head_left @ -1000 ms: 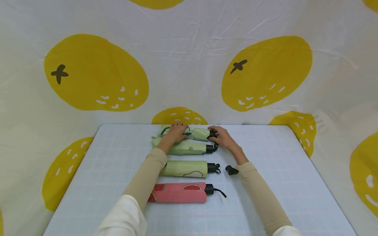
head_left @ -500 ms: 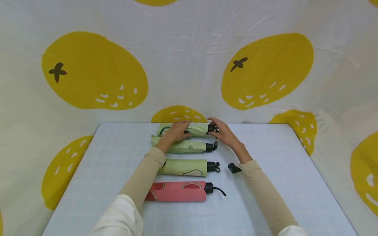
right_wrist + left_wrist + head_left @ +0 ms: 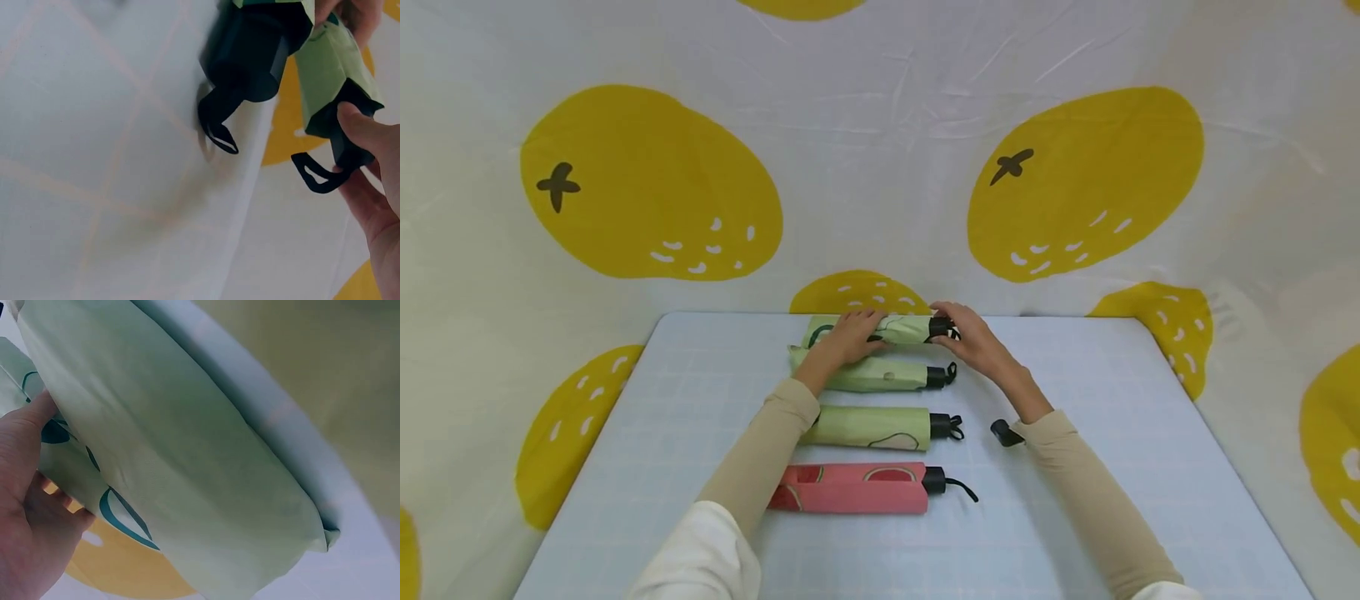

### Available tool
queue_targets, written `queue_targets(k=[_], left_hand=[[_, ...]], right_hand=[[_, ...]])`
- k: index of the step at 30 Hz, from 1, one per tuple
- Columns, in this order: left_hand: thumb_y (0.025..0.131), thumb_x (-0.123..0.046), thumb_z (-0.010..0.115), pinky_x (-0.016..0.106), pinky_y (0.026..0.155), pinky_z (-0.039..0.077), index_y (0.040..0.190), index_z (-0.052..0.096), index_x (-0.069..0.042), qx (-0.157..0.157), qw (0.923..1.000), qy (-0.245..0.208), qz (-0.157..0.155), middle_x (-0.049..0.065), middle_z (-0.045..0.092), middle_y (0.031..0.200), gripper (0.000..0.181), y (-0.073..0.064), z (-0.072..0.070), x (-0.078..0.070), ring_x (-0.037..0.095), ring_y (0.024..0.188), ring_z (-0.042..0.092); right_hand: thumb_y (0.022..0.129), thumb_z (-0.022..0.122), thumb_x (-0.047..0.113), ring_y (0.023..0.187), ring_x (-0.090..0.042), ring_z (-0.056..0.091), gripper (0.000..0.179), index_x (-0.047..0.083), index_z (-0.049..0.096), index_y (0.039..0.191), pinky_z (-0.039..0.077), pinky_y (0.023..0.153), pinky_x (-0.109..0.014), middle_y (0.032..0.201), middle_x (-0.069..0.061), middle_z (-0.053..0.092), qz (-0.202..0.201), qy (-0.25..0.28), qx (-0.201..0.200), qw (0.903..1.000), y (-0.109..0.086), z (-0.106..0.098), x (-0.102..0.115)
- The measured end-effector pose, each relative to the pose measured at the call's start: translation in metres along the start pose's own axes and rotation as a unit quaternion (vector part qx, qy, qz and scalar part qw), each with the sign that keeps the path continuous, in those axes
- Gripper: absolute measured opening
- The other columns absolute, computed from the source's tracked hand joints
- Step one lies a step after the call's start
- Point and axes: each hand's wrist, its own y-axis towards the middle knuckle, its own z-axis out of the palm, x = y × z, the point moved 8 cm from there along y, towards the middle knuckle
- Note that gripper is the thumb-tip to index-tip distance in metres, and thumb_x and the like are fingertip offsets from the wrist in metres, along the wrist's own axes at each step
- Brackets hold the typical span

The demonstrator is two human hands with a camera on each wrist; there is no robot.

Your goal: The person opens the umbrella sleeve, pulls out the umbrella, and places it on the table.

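A folded light-green umbrella (image 3: 906, 328) with dark green outlines lies farthest back, at the table's far edge. My left hand (image 3: 852, 336) grips its body; in the left wrist view the thumb is on the near side and the fingers are behind. At its right end my right hand (image 3: 976, 337) pinches the black handle (image 3: 350, 147), from which a strap loop hangs. Just in front lies a second green umbrella (image 3: 880, 375), partly covered by my left wrist. In the left wrist view this nearer umbrella (image 3: 175, 444) fills the middle.
Closer to me lie a third green umbrella (image 3: 872, 427) and a pink watermelon-print umbrella (image 3: 857, 490), handles to the right, left ends hidden by my left sleeve. A small black piece (image 3: 1006, 433) shows beside my right cuff. A fruit-print curtain (image 3: 880, 183) hangs behind the table (image 3: 1150, 467).
Both hands have shifted the farthest umbrella slightly back, to the table's far edge. My right thumb and fingers have changed their hold on its handle. The other umbrellas have stayed put.
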Motion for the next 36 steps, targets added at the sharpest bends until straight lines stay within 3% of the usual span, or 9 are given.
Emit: queue_targets(k=[8, 18, 36], left_hand=[[0.103, -0.026, 0.065, 0.055, 0.121, 0.023, 0.155, 0.04, -0.004, -0.003, 0.9997, 0.015, 0.018, 0.018, 0.047, 0.151, 0.062, -0.004, -0.001, -0.001, 0.04, 0.142, 0.04], [0.105, -0.027, 0.063, 0.056, 0.119, 0.027, 0.155, 0.038, -0.006, 0.008, 0.9996, 0.024, 0.014, 0.018, 0.045, 0.152, 0.06, -0.005, 0.003, 0.005, 0.039, 0.142, 0.039], [0.107, -0.024, 0.059, 0.055, 0.118, 0.029, 0.156, 0.037, -0.005, 0.027, 0.9987, 0.042, 0.014, 0.018, 0.043, 0.154, 0.057, -0.005, 0.006, 0.003, 0.038, 0.143, 0.039]], right_hand=[[0.088, 0.079, -0.001, 0.106, -0.035, 0.063, 0.052, -0.008, 0.058, 0.135, 0.053, 0.093, -0.05, 0.125, -0.026, 0.064, -0.006, -0.005, -0.009, 0.9999, -0.005, -0.007, 0.0], [0.086, 0.081, -0.001, 0.108, -0.034, 0.062, 0.041, -0.005, 0.067, 0.124, 0.052, 0.094, -0.05, 0.118, -0.019, 0.067, -0.039, -0.025, -0.027, 0.9985, -0.011, -0.017, 0.007], [0.084, 0.082, -0.002, 0.108, -0.033, 0.063, 0.039, -0.003, 0.07, 0.121, 0.054, 0.091, -0.049, 0.117, -0.017, 0.068, -0.023, -0.022, -0.03, 0.999, -0.026, -0.032, 0.001]])
